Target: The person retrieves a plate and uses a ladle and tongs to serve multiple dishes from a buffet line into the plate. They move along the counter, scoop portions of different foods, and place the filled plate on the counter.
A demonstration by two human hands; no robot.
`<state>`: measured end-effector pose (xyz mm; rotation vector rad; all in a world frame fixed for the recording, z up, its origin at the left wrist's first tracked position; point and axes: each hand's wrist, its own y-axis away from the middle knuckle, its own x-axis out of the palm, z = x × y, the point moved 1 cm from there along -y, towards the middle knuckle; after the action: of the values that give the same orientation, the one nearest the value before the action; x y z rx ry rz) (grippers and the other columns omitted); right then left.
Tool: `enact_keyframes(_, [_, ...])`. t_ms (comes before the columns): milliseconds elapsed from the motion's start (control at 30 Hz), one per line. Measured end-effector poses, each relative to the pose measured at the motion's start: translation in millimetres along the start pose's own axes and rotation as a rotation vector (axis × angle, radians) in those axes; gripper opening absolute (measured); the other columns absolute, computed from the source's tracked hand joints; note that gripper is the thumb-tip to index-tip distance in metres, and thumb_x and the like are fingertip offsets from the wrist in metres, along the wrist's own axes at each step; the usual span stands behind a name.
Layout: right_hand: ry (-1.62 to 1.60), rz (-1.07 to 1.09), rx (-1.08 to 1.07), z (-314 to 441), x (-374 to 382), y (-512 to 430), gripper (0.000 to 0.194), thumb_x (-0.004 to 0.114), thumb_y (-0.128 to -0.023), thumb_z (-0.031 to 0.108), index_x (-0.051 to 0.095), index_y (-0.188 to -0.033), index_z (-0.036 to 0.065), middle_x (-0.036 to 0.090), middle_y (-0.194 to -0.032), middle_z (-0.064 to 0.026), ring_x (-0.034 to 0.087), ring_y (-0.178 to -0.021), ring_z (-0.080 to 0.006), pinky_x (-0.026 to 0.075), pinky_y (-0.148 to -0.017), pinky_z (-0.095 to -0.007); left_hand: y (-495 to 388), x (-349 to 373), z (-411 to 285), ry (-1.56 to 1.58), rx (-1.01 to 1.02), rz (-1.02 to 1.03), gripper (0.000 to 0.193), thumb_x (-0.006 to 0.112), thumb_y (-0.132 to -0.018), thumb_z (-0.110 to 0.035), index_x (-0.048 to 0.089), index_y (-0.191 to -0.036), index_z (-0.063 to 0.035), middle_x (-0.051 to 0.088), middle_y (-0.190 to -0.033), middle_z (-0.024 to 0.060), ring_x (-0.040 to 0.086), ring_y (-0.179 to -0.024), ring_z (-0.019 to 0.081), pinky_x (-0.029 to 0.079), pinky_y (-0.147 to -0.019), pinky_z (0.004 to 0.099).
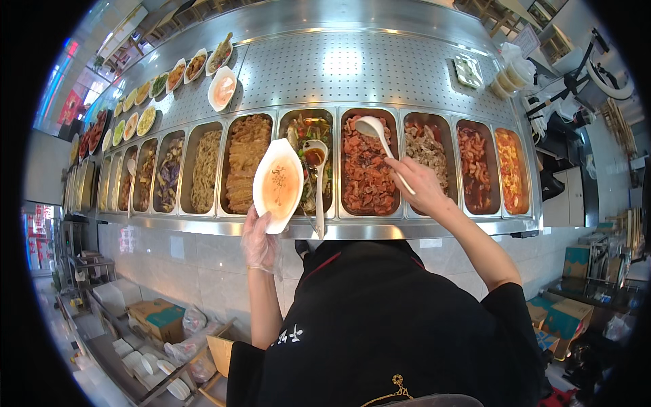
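My left hand (261, 239), in a clear plastic glove, holds a white oval dish (278, 187) by its near end; reddish liquid lies over the dish's printed floral pattern. My bare right hand (419, 184) grips the handle of a white serving spoon (372, 127). The spoon's bowl is over the far part of a steel pan of reddish sliced meat (367, 175). Between my hands, a second white spoon (319, 193) with brown sauce in its bowl rests in a pan with fish and vegetables (309, 127), its handle across the counter's near edge.
More steel food pans stand on both sides, among them noodles (206, 165) and sliced meat (426, 152). Small filled dishes line the perforated steel top (305, 66) at the left. A plastic-wrapped tray (468, 71) and stacked tubs (511, 79) are at the far right.
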<state>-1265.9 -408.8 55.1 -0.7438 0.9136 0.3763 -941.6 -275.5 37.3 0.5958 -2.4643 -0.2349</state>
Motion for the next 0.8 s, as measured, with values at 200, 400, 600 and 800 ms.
enact_keyframes(200, [-0.032, 0.228, -0.112, 14, -8, 29, 0.029, 0.059, -0.084, 0.015, 0.054, -0.112, 0.007, 0.051, -0.072, -0.0078, 0.056, -0.057, -0.0255, 0.048, -0.052, -0.0370, -2, -2, -1, 0.037, 0.010, 0.005, 0.043, 0.063, -0.082, -0.004, 0.048, -0.121, 0.0029, 0.058, -0.112, 0.0085, 0.060, -0.099, 0.0158, 0.050, -0.084, 0.0263])
enact_keyframes(400, [0.117, 0.096, -0.087, -25, -14, -7, 0.034, 0.060, -0.081, 0.011, 0.054, -0.114, 0.006, 0.051, -0.073, -0.0086, 0.056, -0.059, -0.0255, 0.048, -0.051, -0.0362, -1, -2, -2, 0.026, 0.017, -0.021, 0.043, 0.063, -0.082, -0.003, 0.048, -0.121, 0.0033, 0.058, -0.113, 0.0092, 0.060, -0.099, 0.0166, 0.050, -0.084, 0.0264])
enact_keyframes(600, [0.104, 0.276, -0.221, -16, 6, 5, 0.034, 0.060, -0.079, 0.009, 0.054, -0.112, 0.004, 0.052, -0.073, -0.0083, 0.056, -0.057, -0.0242, 0.047, -0.050, -0.0350, -4, -1, 0, 0.021, 0.039, -0.020, 0.042, 0.062, -0.082, -0.002, 0.048, -0.121, 0.0027, 0.058, -0.113, 0.0087, 0.060, -0.099, 0.0162, 0.050, -0.085, 0.0260])
enact_keyframes(800, [0.116, 0.195, -0.141, -31, -12, -16, 0.033, 0.060, -0.080, 0.011, 0.054, -0.112, 0.007, 0.050, -0.075, -0.0080, 0.057, -0.060, -0.0255, 0.048, -0.051, -0.0366, -4, 1, 1, -0.008, 0.015, -0.033, 0.042, 0.062, -0.082, -0.002, 0.048, -0.122, 0.0023, 0.058, -0.113, 0.0083, 0.059, -0.100, 0.0156, 0.050, -0.085, 0.0256])
